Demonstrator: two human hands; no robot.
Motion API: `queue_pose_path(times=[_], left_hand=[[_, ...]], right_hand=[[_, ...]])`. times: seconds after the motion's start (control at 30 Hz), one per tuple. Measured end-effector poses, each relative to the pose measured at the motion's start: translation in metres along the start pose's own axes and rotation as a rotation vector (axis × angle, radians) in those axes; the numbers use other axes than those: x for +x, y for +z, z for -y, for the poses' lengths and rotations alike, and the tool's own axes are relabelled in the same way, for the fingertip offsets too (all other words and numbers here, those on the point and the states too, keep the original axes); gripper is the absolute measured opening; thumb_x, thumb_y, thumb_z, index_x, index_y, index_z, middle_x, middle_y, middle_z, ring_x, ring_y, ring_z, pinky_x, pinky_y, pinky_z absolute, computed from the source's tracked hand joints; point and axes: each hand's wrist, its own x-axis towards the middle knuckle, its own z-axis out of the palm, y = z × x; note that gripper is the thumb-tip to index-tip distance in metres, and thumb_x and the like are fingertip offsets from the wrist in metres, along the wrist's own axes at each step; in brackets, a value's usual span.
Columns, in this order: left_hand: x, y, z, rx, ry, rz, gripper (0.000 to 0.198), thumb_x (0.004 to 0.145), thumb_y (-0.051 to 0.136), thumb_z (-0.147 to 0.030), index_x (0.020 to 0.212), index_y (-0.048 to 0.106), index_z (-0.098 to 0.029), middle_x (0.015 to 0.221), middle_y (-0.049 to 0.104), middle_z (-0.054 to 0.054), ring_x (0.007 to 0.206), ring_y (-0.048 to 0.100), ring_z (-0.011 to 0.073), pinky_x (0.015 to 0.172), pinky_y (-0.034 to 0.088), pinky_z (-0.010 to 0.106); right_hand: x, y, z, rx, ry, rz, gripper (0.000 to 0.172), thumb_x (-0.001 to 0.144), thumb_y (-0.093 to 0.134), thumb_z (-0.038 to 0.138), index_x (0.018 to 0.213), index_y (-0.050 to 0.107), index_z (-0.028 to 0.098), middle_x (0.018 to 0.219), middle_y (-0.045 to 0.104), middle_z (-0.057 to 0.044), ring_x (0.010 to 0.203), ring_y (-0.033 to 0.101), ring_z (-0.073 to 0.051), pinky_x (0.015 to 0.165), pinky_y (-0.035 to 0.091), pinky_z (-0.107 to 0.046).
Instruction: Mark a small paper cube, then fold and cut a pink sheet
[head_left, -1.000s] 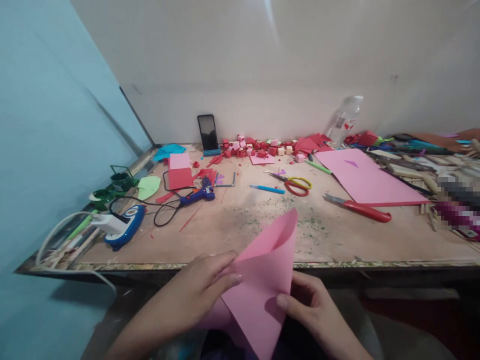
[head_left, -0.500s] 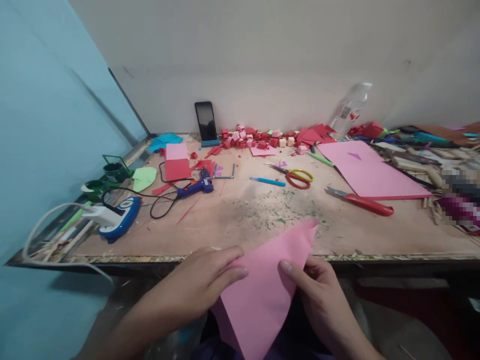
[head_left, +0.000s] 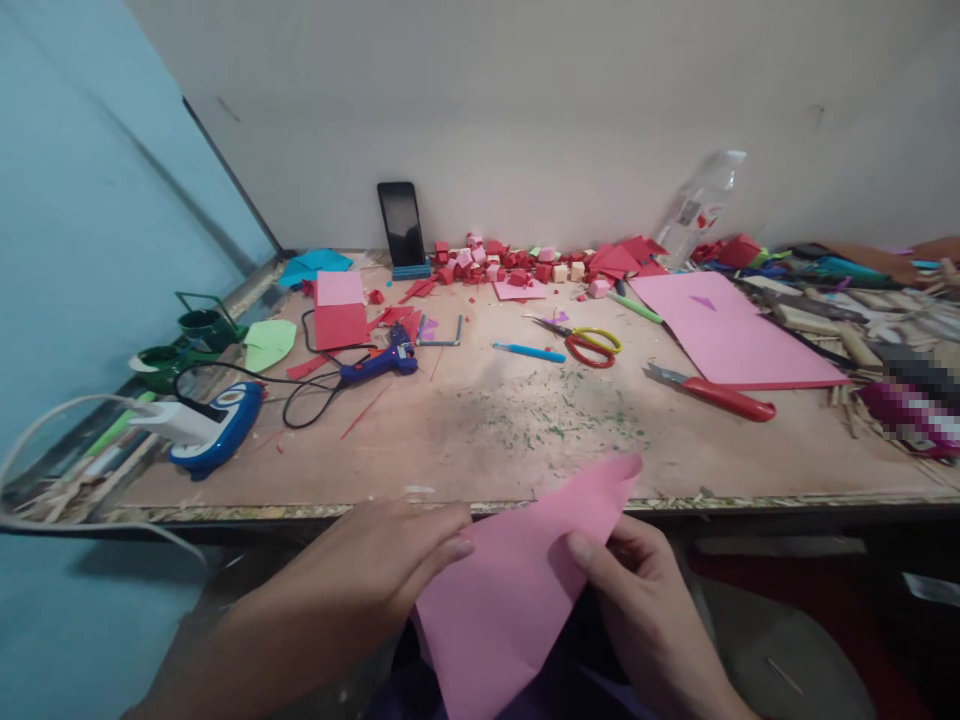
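Plain pink paper (head_left: 510, 600), blue glue gun (head_left: 379, 362), yellow-and-red scissors handles (head_left: 592, 361)

On the table (head_left: 420, 440), the scissors (head_left: 598, 358) have a slim tool (head_left: 534, 353) just to their left and a glue gun (head_left: 375, 367) farther left. Behind the scissors sit paper cubes (head_left: 544, 272); behind and left, a phone (head_left: 402, 225) on its stand (head_left: 411, 271). A knife (head_left: 731, 397) lies to their right. Before them, a paper sheet (head_left: 510, 600) spans between left hand (head_left: 409, 555) and right hand (head_left: 641, 580).

the table (head_left: 420, 450) bears scissors (head_left: 571, 335), a blue glue gun (head_left: 382, 363), a red-handled knife (head_left: 731, 398) (and green flecks (head_left: 551, 412)).
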Motion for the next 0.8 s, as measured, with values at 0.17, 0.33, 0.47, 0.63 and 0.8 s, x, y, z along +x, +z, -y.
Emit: queue_pose_path(times=[0.17, 0.33, 0.47, 0.63, 0.8], left_hand=[[-0.002, -0.006, -0.001, -0.023, 0.061, 0.032, 0.046, 0.109, 0.039, -0.048, 0.097, 0.079, -0.030, 0.083, 0.079, 0.002, 0.066, 0.063, 0.0218, 0.068, 0.043, 0.032], [0.006, -0.002, -0.003, -0.046, -0.055, 0.150, 0.045, 0.107, 0.038, -0.050, 0.098, 0.075, -0.026, 0.088, 0.078, 0.004, 0.076, 0.067, 0.0234, 0.069, 0.041, 0.033], [0.010, 0.005, -0.002, -0.082, -0.188, 0.296, 0.040, 0.107, 0.042, -0.051, 0.091, 0.068, -0.025, 0.082, 0.074, -0.002, 0.074, 0.066, 0.0187, 0.065, 0.038, 0.030], [0.003, 0.011, 0.005, 0.019, -0.054, 0.261, 0.039, 0.112, 0.035, -0.042, 0.095, 0.065, -0.024, 0.084, 0.073, -0.002, 0.072, 0.064, 0.0164, 0.064, 0.037, 0.030], [0.000, 0.007, 0.003, 0.119, 0.096, 0.204, 0.040, 0.113, 0.031, -0.029, 0.100, 0.069, -0.024, 0.096, 0.075, 0.000, 0.079, 0.064, 0.0174, 0.067, 0.039, 0.029]], right_hand=[[0.005, -0.009, 0.005, 0.062, -0.071, -0.042, 0.026, 0.084, 0.088, 0.049, 0.080, 0.084, 0.023, 0.073, 0.076, -0.005, 0.068, 0.066, -0.019, 0.067, 0.052, -0.027], [0.006, -0.006, 0.003, 0.082, -0.043, -0.129, 0.027, 0.083, 0.089, 0.049, 0.081, 0.084, 0.022, 0.073, 0.075, -0.005, 0.070, 0.065, -0.020, 0.068, 0.050, -0.028], [0.007, -0.004, 0.002, 0.087, -0.035, -0.178, 0.034, 0.078, 0.092, 0.052, 0.076, 0.083, 0.020, 0.071, 0.075, -0.006, 0.065, 0.062, -0.017, 0.064, 0.049, -0.025], [0.007, -0.001, 0.004, 0.076, -0.034, -0.205, 0.035, 0.073, 0.095, 0.053, 0.070, 0.082, 0.020, 0.067, 0.074, -0.006, 0.063, 0.062, -0.015, 0.063, 0.050, -0.023], [0.003, -0.001, 0.009, 0.085, -0.035, -0.200, 0.034, 0.074, 0.095, 0.051, 0.069, 0.081, 0.020, 0.065, 0.072, -0.005, 0.059, 0.062, -0.014, 0.061, 0.052, -0.023]])
